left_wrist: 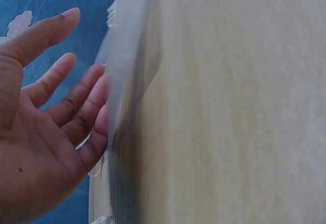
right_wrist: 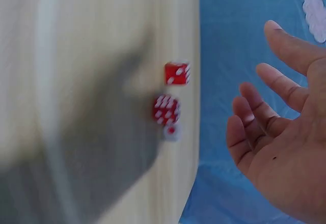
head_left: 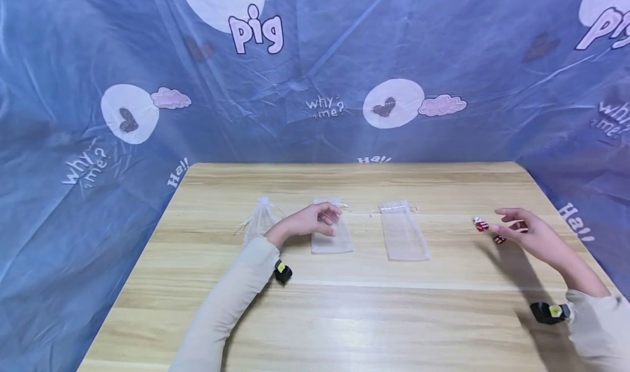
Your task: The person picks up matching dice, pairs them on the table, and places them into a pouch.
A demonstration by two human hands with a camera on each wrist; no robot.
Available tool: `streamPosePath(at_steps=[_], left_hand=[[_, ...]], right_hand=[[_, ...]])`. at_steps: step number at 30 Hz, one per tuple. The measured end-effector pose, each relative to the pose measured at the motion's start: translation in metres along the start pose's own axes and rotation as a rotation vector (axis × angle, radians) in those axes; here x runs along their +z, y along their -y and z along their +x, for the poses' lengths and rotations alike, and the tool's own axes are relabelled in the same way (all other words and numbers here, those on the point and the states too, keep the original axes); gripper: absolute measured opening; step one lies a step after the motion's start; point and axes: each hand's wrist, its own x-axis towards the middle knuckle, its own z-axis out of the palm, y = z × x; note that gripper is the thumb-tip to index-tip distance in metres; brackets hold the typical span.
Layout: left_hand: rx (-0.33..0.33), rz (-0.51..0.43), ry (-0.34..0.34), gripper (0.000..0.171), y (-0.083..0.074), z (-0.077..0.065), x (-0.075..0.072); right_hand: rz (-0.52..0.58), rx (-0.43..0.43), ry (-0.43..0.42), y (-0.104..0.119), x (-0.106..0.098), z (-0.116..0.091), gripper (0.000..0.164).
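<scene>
My left hand (head_left: 312, 220) is over the middle sheer white drawstring pouch (head_left: 332, 243), its fingers loosely bent with nothing in them. In the left wrist view the fingertips overlap the pouch's edge; I cannot tell whether they touch it. At the right, my right hand (head_left: 531, 232) is beside the dice, fingers spread and slightly bent, holding nothing. The right wrist view shows a red die (right_wrist: 176, 74), a darker red rounded die (right_wrist: 166, 109) and a small white die (right_wrist: 171, 132) with a red dot, close together on the table.
Two more sheer pouches lie on the wooden table (head_left: 344, 312): one with gathered neck (head_left: 261, 219) at the left, partly behind the left forearm, and a flat one (head_left: 404, 235) right of the middle. A blue printed cloth (head_left: 305, 137) hangs behind and at both sides.
</scene>
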Motion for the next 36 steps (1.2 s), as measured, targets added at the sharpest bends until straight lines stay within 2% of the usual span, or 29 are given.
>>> streamPosePath(at_steps=[4,11,17,20,27,36], left_hand=[[0.000,0.043,0.055,0.055,0.003,0.002,0.000],[-0.086,0.167,0.086,0.060,-0.002,0.004,0.007],[-0.074,0.331,0.088,0.060,-0.004,0.006,0.013],[-0.063,0.373,0.083,0.058,-0.007,0.010,0.015],[-0.071,0.378,0.097,0.058,-0.008,0.012,0.017],[-0.069,0.357,0.094,0.058,-0.007,0.010,0.014]], right_hand=[[0.015,0.042,0.026,-0.011,0.003,-0.007,0.052],[0.004,0.057,0.036,-0.028,0.010,-0.017,0.047],[-0.054,0.057,0.053,-0.032,0.016,-0.018,0.043],[-0.053,0.087,0.083,-0.032,0.017,-0.018,0.045],[-0.057,0.138,0.152,-0.034,0.016,-0.015,0.044],[-0.065,0.130,0.147,-0.036,0.022,-0.010,0.024]])
